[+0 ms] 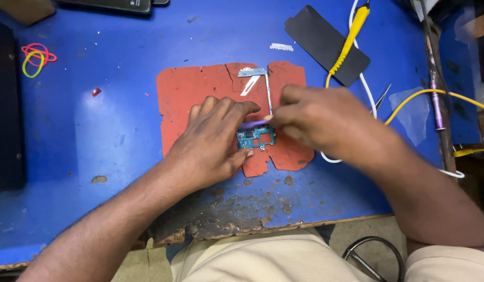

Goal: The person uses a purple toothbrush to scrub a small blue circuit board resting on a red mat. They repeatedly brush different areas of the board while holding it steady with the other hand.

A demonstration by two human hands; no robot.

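Note:
A small teal circuit board (pixel 256 138) lies on a worn red rubber mat (pixel 189 99) at the middle of the blue bench. My left hand (pixel 213 141) rests on the mat, its thumb and fingertips pressing the board's left side. My right hand (pixel 315 117) comes in from the right and pinches a thin pale-purple flat tool (pixel 252 124) against the board's top edge. Just beyond the fingers lie thin silver metal strips (pixel 255 75) on the mat.
A black rectangular sheet (pixel 318 34) with a yellow-handled tool (pixel 352 34) and its white cable lies at the back right. Tweezers (pixel 380 98) and a yellow cable (pixel 430 94) sit at the right. Coloured rubber bands (pixel 35 56) lie far left. The bench's front edge (pixel 226 222) is charred and chipped.

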